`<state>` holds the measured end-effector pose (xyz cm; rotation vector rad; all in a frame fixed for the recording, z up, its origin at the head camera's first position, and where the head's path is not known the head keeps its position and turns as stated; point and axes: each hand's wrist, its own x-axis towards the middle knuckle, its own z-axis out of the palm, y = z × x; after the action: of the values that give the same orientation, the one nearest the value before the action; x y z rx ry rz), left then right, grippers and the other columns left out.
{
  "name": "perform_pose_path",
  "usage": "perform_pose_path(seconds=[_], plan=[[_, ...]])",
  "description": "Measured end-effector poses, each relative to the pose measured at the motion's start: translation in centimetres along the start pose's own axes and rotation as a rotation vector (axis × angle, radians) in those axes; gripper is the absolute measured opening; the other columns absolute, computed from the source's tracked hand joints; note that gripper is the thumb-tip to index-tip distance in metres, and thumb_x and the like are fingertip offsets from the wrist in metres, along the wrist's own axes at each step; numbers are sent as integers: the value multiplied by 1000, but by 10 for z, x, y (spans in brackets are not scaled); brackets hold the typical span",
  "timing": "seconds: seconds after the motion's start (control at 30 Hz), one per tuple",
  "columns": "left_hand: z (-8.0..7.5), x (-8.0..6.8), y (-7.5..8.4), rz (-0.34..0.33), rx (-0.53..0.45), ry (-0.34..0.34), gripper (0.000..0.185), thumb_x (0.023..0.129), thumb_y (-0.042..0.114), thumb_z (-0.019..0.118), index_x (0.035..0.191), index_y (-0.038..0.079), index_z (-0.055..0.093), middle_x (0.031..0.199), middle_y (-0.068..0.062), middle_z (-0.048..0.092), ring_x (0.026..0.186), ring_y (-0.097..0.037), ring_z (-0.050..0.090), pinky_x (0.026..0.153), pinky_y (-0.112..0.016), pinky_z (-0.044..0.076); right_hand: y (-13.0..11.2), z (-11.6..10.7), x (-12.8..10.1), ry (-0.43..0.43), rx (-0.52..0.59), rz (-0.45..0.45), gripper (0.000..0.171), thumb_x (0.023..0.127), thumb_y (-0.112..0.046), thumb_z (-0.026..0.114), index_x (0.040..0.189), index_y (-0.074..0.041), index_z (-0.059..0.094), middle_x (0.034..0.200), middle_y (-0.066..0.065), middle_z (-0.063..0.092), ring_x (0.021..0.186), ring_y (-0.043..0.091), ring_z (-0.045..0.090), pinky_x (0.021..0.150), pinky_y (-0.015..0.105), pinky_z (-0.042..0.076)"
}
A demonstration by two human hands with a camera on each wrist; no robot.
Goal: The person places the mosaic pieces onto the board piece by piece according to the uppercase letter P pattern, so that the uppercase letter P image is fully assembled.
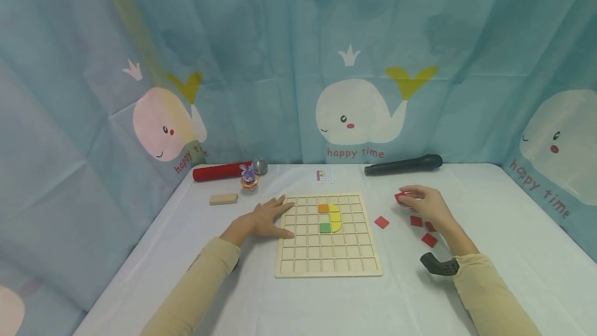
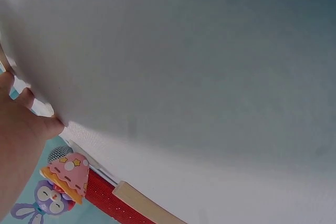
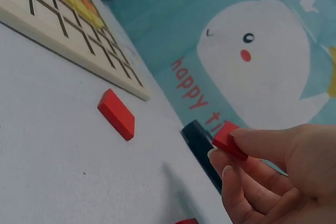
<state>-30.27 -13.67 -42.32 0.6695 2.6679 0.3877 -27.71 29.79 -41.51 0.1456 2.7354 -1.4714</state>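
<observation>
A red square tile [image 3: 230, 140] is pinched between the thumb and fingers of my right hand [image 1: 426, 205], above the table to the right of the wooden grid board [image 1: 303, 268]. My left hand [image 1: 269, 219] rests at the board's left edge with fingers spread. On the board sit an orange tile [image 1: 324, 208], a green tile [image 1: 325, 228] and several yellow pieces [image 1: 335, 217]. One red tile [image 1: 381, 222] lies just right of the board. Several more red tiles [image 1: 429, 240] lie under and near my right hand, one partly hidden by the wrist.
At the back left are a red microphone [image 1: 221, 171], a small rabbit figure [image 1: 249, 175] and a wooden block [image 1: 223, 199]. A small patterned card [image 1: 322, 175] lies behind the board. A black microphone [image 1: 403, 165] lies at the back right. A whale-print curtain [image 1: 280, 118] borders the table.
</observation>
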Motion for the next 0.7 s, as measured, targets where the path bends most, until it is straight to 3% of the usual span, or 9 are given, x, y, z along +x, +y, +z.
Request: perform_pose_path(seconds=[0.17,0.47,0.57,0.7], plan=[[-1,-3,1,4,3,2,93,81,64,64,155,24,25,161,-8,11,146,-32,6,112,-61,5,-7,3,-2,-29,47,39,52,96,-34,60,139,-7,50,127,16,60,107,32,60,70,29,52],[-2,-3,2,-8,13,5,94,81,65,64,156,25,24,161,-7,11,147,-31,6,113,-60,4,-16,17,-1,-107,11,45,58,87,-47,69,131,-12,57,113,5,67,99,23,58,64,32,44],[-2,-2,1,-8,11,0,93,82,65,63,156,25,23,162,-6,10,147,-30,5,113,-59,3,-21,22,1,-131,-7,30,54,88,-46,68,129,-12,59,113,3,67,101,22,60,69,33,44],[0,-1,1,-2,-1,1,94,81,65,64,156,24,24,161,-7,10,147,-31,5,112,-60,4,-28,32,4,-173,40,-38,44,91,-32,67,125,-3,61,108,5,70,99,21,65,83,37,50]])
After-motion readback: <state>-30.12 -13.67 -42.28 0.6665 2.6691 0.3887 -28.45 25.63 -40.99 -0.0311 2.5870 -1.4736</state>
